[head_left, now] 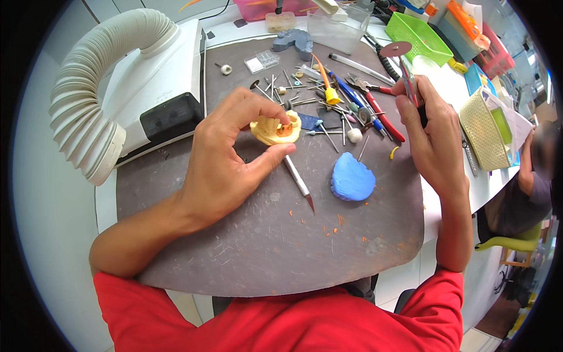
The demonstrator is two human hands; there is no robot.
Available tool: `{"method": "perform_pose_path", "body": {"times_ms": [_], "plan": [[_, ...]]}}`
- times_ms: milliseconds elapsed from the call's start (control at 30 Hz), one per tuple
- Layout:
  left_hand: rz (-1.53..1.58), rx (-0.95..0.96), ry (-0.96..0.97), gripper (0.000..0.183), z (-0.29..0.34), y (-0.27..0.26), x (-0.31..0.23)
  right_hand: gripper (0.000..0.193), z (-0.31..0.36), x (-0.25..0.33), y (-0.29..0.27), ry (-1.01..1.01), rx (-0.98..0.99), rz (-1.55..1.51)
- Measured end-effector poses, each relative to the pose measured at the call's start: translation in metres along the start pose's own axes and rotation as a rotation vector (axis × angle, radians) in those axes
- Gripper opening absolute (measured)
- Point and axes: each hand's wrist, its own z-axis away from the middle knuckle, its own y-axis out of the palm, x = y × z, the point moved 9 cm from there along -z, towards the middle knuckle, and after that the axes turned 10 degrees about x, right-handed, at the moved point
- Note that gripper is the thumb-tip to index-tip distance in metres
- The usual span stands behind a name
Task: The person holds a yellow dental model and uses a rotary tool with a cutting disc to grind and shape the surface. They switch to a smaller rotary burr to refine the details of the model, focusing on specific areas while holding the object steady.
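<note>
My left hand [226, 146] pinches a yellow dental cast [271, 136] with an orange patch on it, thumb below and fingers above. Upright in my right hand [431, 129] is a rotary handpiece [409, 82], tipped with a flat reddish-brown cutting disc [396, 49]. Just below the cast lies a slim silver craft knife [296, 175], its blade pointing toward me. A blue putty mould [353, 179] rests between my hands on the brown work mat [252, 246]. Behind it, several rotary burs [331, 135] are strewn about.
White extractor with a ribbed hose [108, 76] on the left. Red-handled pliers [381, 114], a grey cast [293, 42] and a clear box [335, 29] lie farther back. A green basket [419, 38] and cream basket [484, 129] stand right; another person [519, 199] sits beyond.
</note>
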Motion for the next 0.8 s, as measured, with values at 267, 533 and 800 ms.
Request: {"method": "perform_pose_path", "body": {"times_ms": [267, 533, 800], "plan": [[-0.309, -0.072, -0.116, 0.039, 0.009, -0.008, -0.020, 0.033, 0.006, -0.007, -0.016, -0.021, -0.085, 0.092], [-0.459, -0.172, 0.136, 0.053, 0.027, -0.005, -0.069, 0.034, 0.006, -0.031, -0.027, 0.021, 0.163, -0.567], [0.623, 0.152, 0.137, 0.049, -0.027, 0.120, -0.108, 0.050, 0.025, 0.036, -0.038, -0.134, 0.391, -0.891]]}}
